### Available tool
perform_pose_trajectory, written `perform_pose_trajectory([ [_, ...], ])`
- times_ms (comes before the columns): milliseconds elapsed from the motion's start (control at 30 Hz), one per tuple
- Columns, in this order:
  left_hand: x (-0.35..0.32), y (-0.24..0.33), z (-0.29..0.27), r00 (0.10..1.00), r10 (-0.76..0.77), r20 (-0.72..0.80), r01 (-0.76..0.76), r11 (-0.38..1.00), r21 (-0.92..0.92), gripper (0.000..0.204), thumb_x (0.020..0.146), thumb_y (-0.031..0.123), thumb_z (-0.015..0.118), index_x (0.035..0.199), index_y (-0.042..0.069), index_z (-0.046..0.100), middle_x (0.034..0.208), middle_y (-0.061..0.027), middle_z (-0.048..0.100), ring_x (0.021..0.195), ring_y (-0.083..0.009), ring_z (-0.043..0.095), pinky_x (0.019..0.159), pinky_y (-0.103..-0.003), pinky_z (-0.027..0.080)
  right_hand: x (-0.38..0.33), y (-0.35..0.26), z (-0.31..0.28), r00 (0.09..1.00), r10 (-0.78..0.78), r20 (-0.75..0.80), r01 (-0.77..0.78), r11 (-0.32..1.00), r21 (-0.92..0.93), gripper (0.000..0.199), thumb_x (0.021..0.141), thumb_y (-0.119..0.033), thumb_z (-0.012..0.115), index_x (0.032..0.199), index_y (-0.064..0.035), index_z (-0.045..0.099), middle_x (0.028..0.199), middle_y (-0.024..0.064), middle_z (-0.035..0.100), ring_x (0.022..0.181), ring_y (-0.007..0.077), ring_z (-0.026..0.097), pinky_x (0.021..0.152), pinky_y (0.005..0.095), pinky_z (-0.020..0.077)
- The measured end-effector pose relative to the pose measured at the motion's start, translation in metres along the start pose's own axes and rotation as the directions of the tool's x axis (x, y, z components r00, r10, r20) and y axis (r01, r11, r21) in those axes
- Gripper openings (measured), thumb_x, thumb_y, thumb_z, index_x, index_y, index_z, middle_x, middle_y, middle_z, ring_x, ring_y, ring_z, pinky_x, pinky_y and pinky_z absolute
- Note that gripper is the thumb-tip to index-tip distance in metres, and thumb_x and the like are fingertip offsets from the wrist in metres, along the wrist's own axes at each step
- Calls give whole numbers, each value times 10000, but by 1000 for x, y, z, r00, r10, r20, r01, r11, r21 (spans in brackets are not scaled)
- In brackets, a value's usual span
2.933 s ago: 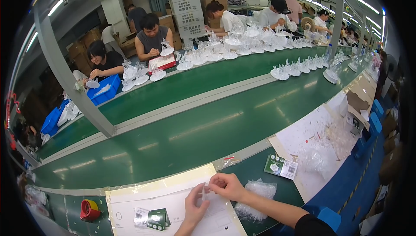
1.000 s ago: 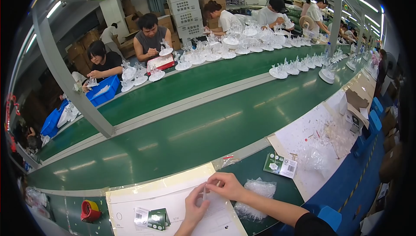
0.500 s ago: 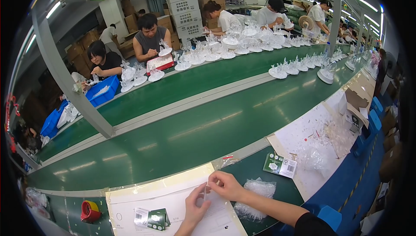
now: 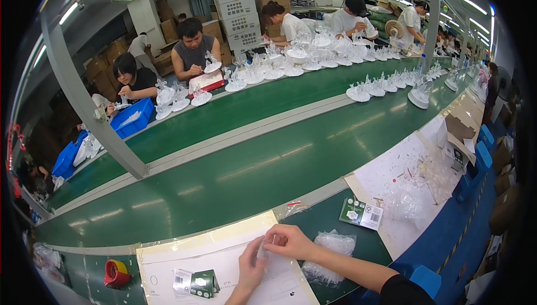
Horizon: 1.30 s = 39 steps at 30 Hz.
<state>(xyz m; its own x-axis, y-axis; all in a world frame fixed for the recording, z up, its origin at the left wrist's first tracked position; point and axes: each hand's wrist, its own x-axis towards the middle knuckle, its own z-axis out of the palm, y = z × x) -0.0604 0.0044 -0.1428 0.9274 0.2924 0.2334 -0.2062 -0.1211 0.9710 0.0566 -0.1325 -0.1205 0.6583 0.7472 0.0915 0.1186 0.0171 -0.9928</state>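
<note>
Over the white printed sheet (image 4: 224,243), my two hands meet at the fingertips. My left hand (image 4: 251,264) has its fingers raised and drawn in against its thumb. My right hand (image 4: 288,242) pinches with thumb and forefinger right beside it. A small whitish or transparent piece seems to sit between them, too small and covered to name. Close to my right forearm lies a transparent bag of small clear plastic pieces (image 4: 335,247). Green and white cards (image 4: 203,283) lie on the sheet, left of my left hand.
A red and yellow tape roll (image 4: 116,273) stands at the left. More green cards (image 4: 361,214) lie right of the sheet, near a littered white board (image 4: 417,176). Beyond runs a green conveyor (image 4: 240,173) with clear figurines on white bases (image 4: 375,87). Several people work across it.
My hands have shifted slightly left and closer together. The left fingers have drawn in, so the thin piece between them shows less.
</note>
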Motion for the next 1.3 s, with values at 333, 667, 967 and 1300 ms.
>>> perform_pose_trajectory([
  [333, -1, -3, -2, 999, -39, 5, 39, 999, -21, 504, 886, 227, 531, 1277, -83, 457, 1242, -191, 535, 1209, -266, 484, 1038, -362, 345, 0, -1, 0, 989, -147, 14, 147, 976, -158, 111, 834, -109, 658, 873, -18, 606, 840, 29, 609, 645, 99, 574, 558, 223, 461],
  [667, -1, 0, 2, 998, -51, 42, 56, 990, -129, 501, 898, 214, 555, 1298, -62, 434, 1162, -146, 566, 1058, -208, 556, 986, -347, 394, -1, -1, 2, 996, -6, -89, 16, 994, 112, 130, 878, -114, 619, 929, 5, 607, 801, 62, 668, 718, 109, 640, 647, 241, 513],
  [967, 3, 9, 2, 998, 40, -49, -35, 995, 92, 502, 916, 328, 528, 1244, -51, 502, 1112, -156, 604, 1074, -224, 557, 964, -332, 401, 0, 1, -1, 977, -214, -11, 202, 937, -286, 140, 821, -136, 675, 923, -44, 652, 798, 53, 613, 633, 145, 596, 583, 254, 475],
  [1300, 1, 2, 1, 1000, -7, 0, 6, 999, 45, 590, 935, 475, 477, 1240, -29, 499, 1107, -137, 600, 1009, -202, 575, 891, -320, 442, -1, 3, 2, 983, -163, -84, 122, 922, -366, 97, 861, -109, 600, 918, -34, 577, 790, 69, 606, 637, 181, 602, 580, 285, 478],
])
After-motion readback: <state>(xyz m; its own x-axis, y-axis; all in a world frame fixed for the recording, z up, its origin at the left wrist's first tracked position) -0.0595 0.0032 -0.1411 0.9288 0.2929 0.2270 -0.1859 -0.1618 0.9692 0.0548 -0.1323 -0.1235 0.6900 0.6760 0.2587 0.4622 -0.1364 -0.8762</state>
